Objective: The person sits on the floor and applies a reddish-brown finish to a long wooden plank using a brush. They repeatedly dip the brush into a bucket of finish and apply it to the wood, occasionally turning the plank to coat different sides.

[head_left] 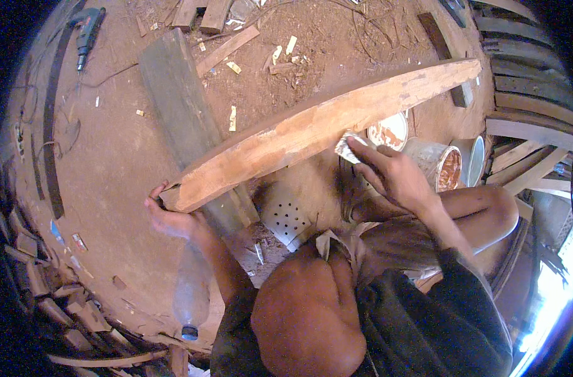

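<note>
A long, curved wooden plank point(299, 135) with a pale, patchy face slants from lower left to upper right across the middle. My left hand point(173, 217) grips its lower left end, with the fingers curled round the tip. Close below the plank's near edge, my right hand point(393, 173) pinches a folded, whitish, smeared piece point(348, 147); whether it is sandpaper, cloth or a scraper I cannot tell. Beside that hand stand an open tub point(387, 131) with orange-brown smears inside and a tipped tin point(440, 164) with similar residue.
A grey board point(180, 94) lies under the plank's left part. A clear plastic bottle point(191, 295) lies near my left forearm. At the far left is a power drill point(88, 34) with a cord. Stacked timber point(531, 81) lines the right; wood scraps lie around.
</note>
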`<action>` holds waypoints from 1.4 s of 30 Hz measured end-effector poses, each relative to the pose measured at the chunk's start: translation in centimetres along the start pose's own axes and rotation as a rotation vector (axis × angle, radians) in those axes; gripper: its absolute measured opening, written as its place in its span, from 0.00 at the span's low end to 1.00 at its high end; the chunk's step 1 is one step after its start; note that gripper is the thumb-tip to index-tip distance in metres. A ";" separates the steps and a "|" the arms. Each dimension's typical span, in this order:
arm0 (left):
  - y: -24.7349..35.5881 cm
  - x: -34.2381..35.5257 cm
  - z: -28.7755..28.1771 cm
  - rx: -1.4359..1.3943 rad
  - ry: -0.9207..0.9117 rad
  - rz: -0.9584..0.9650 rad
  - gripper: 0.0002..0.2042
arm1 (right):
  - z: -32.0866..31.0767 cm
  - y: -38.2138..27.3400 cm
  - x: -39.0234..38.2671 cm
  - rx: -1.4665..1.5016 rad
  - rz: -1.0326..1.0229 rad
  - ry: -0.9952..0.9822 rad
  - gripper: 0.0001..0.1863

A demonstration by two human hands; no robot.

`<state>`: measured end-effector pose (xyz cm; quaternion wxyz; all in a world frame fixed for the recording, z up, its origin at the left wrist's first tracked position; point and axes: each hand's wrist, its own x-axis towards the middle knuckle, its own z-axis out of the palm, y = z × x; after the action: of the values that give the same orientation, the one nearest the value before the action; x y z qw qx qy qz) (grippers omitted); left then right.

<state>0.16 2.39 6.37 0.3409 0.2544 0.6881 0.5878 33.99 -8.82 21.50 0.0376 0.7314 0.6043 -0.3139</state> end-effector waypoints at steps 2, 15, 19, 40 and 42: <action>0.1 0.0 0.2 0.010 -0.011 0.001 0.25 | -1.3 -0.5 1.6 -0.119 -0.090 -0.096 0.28; -1.4 0.1 0.2 -0.005 -0.035 -0.041 0.26 | -7.9 10.6 1.8 -0.347 -0.217 0.143 0.27; -0.2 0.1 -0.7 0.147 -0.054 0.096 0.22 | -5.4 1.9 1.7 0.092 0.111 0.061 0.27; -0.2 -1.3 -2.6 -0.167 -0.245 -0.012 0.33 | -1.5 -13.6 9.3 0.983 -0.249 -0.309 0.11; -1.3 -0.2 -2.1 -0.262 -0.285 -0.029 0.34 | -2.2 -15.0 11.2 0.757 -0.416 -0.210 0.12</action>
<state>-1.29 0.67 5.24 0.4734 0.2787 0.5541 0.6254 22.08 5.78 22.45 -0.2356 0.5206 0.5742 -0.5863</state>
